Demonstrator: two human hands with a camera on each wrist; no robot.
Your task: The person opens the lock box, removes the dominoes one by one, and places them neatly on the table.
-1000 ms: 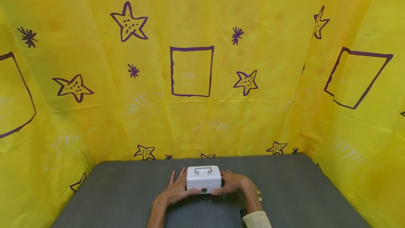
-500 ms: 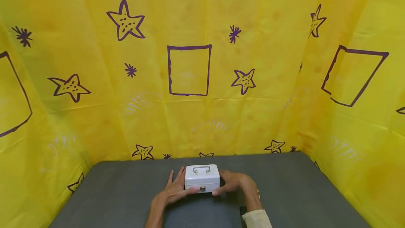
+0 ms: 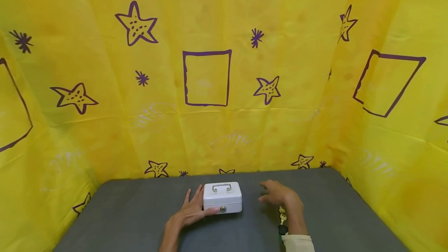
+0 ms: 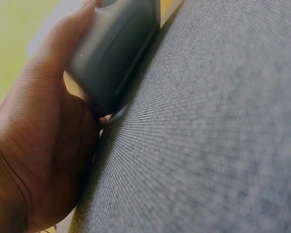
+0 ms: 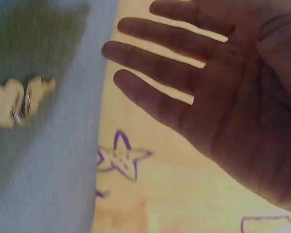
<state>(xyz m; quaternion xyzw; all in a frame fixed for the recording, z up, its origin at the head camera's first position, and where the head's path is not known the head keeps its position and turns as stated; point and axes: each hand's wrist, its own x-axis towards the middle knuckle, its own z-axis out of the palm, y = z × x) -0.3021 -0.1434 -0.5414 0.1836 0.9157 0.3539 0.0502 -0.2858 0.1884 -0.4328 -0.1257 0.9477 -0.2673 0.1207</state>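
A small white cash box (image 3: pixel 227 200) sits on the dark grey table, its lid down. It has a metal carry handle (image 3: pixel 222 185) on top and a round lock (image 3: pixel 223 209) in front. My left hand (image 3: pixel 191 210) holds the box at its left end, the thumb across the front beside the lock and the fingers along the side. The left wrist view has the box (image 4: pixel 119 53) between thumb and fingers. My right hand (image 3: pixel 280 194) is apart from the box, to its right; the right wrist view shows its fingers extended with nothing in them. Gold keys (image 3: pixel 282 214) lie beneath that wrist.
A black fob (image 3: pixel 282 229) is attached to the keys, partly covered by the right forearm. Yellow cloth (image 3: pixel 206 135) with purple stars and squares hangs behind the table (image 3: pixel 140 213) and on both sides.
My right hand has let go of the box's right end and moved away to the right, bringing the keys into sight. The left hand keeps its hold, and the box stays in place.
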